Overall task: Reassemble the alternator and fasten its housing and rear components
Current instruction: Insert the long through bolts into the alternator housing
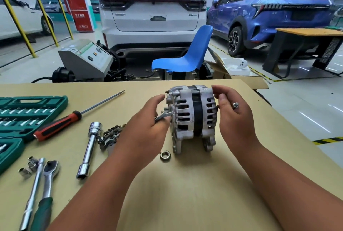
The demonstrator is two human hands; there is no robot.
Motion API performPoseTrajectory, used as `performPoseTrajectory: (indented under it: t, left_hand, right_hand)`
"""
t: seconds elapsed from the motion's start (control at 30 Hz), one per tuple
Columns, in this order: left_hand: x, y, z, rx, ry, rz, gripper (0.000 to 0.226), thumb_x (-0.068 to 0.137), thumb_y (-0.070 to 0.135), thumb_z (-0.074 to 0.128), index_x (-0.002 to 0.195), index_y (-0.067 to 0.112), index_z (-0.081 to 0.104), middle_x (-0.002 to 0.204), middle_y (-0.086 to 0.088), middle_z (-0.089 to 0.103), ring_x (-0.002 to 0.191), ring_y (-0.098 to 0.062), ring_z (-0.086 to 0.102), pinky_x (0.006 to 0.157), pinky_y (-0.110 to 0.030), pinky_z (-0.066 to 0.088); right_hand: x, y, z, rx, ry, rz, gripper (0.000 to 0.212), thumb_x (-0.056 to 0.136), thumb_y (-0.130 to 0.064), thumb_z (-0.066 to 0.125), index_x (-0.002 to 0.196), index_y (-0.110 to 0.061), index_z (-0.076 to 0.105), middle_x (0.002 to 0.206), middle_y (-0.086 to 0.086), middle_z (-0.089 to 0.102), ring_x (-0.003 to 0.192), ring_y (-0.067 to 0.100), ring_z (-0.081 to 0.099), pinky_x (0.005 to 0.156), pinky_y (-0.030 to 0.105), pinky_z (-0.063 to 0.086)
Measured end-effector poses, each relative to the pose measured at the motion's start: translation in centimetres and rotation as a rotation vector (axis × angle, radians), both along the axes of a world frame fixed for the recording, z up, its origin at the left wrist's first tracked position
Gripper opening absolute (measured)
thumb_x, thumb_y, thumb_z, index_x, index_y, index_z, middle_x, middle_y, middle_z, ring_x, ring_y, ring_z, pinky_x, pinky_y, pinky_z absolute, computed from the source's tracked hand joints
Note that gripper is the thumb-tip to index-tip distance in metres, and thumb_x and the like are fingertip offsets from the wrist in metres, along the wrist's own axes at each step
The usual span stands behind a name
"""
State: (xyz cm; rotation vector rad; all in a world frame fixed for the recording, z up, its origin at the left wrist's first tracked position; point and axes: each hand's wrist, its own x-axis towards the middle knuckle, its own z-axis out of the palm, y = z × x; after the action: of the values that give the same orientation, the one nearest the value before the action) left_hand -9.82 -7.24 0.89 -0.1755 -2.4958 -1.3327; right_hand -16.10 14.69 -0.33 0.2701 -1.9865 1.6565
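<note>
Blurred Chinese characters on red cabinet [77, 4]

Matt cast-metal alternator [192, 117], glossy chrome socket extension [89, 149], smooth matt wooden table [185, 193], glossy blue plastic chair [189, 54].

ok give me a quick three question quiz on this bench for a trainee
1. True or false: the right hand holds nothing.
2. Which hand grips the long bolts? A left hand B right hand
3. Fill in: a loose ___ lies on the table in front of the alternator.
Key: 1 false, the right hand pinches a bolt; 2 A; 3 nut.
</note>
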Motion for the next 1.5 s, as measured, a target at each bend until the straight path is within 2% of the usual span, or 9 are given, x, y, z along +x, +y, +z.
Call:
performPoseTrajectory:
  t: [0.1,0.27,0.5,0.87,1.03,1.13,1.27,1.37,1.5]
  left_hand:
    - [-0.4,-1.2,0.1,0.04,-0.077,-0.046,0.009,0.097,0.047,0.059,0.101,0.039,0.06,0.071,0.02,0.061,0.058,-0.003,0.049,0.063,-0.037,0.043]
    - [-0.4,-3.4,0.2,-0.104,-0.381,-0.141,0.033,0.104,0.058,0.056,0.098,0.027,0.064,0.057,0.02,0.047,0.052,-0.004,0.041,0.062,-0.033,0.035]
    - [-1.3,-3.1,0.1,-0.349,-0.3,-0.109,0.033,0.108,0.043,0.057,0.08,0.026,0.064,0.062,0.01,0.059,0.05,0.002,0.051,0.046,-0.022,0.032]
    - [-0.8,-1.0,-0.6,-0.287,-0.264,-0.176,0.032,0.107,0.044,0.059,0.075,0.041,0.06,0.061,0.016,0.054,0.052,-0.003,0.046,0.056,-0.031,0.032]
    - [-0.7,-0.5,-0.4,-0.202,-0.343,-0.17,0.024,0.111,0.034,0.055,0.094,0.021,0.067,0.074,0.006,0.057,0.066,-0.013,0.048,0.061,-0.032,0.036]
    - [-0.6,-0.5,-0.5,-0.129,-0.4,-0.127,0.019,0.109,0.029,0.055,0.092,0.027,0.064,0.075,0.003,0.057,0.065,-0.017,0.047,0.059,-0.031,0.034]
    - [-0.8,-0.6,-0.8,-0.211,-0.308,-0.116,0.019,0.106,0.033,0.063,0.088,0.035,0.067,0.068,0.012,0.061,0.052,-0.004,0.048,0.054,-0.029,0.031]
    - [-1.1,-0.8,-0.8,-0.168,-0.267,-0.113,0.02,0.103,0.037,0.069,0.09,0.052,0.071,0.059,0.018,0.063,0.046,-0.002,0.049,0.053,-0.028,0.034]
    - [-0.9,-1.5,-0.6,-0.201,-0.281,-0.145,0.019,0.104,0.047,0.066,0.092,0.062,0.069,0.055,0.011,0.066,0.044,-0.001,0.052,0.052,-0.027,0.036]
  right_hand:
    - [-0.4,0.3,-0.4,-0.054,-0.033,-0.009,0.03,0.11,-0.018,0.045,0.12,-0.029,0.07,0.111,-0.007,0.073,0.102,0.004,0.067,0.08,0.016,0.052]
    - [-0.9,0.7,-0.5,-0.078,-0.067,-0.056,0.027,0.102,-0.029,0.045,0.11,-0.037,0.069,0.098,-0.008,0.072,0.095,0.006,0.066,0.083,0.035,0.053]
    - [-1.2,0.7,-0.7,-0.072,-0.088,-0.071,0.026,0.101,-0.031,0.044,0.109,-0.036,0.069,0.095,-0.006,0.071,0.094,0.014,0.067,0.083,0.042,0.053]
    - [-0.9,0.5,-0.7,-0.07,-0.097,-0.062,0.026,0.102,-0.029,0.044,0.109,-0.031,0.069,0.096,-0.001,0.071,0.094,0.016,0.067,0.084,0.044,0.054]
    - [-1.0,0.5,-0.6,-0.062,-0.103,-0.067,0.026,0.102,-0.028,0.044,0.108,-0.031,0.069,0.096,0.0,0.071,0.093,0.016,0.066,0.082,0.041,0.053]
    - [-0.9,0.6,-0.6,-0.054,-0.102,-0.081,0.026,0.102,-0.029,0.044,0.103,-0.036,0.069,0.095,-0.002,0.072,0.092,0.015,0.067,0.082,0.04,0.054]
    - [-0.8,0.6,-0.5,-0.056,-0.099,-0.085,0.027,0.103,-0.027,0.044,0.1,-0.036,0.07,0.094,-0.002,0.072,0.091,0.013,0.067,0.082,0.041,0.054]
    - [-0.8,0.7,-0.4,-0.059,-0.098,-0.081,0.028,0.104,-0.026,0.044,0.099,-0.034,0.07,0.093,-0.003,0.071,0.09,0.012,0.066,0.081,0.039,0.053]
    - [-0.7,0.5,-0.4,-0.062,-0.108,-0.057,0.028,0.104,-0.025,0.044,0.095,-0.034,0.07,0.093,0.0,0.072,0.087,0.012,0.066,0.076,0.033,0.053]
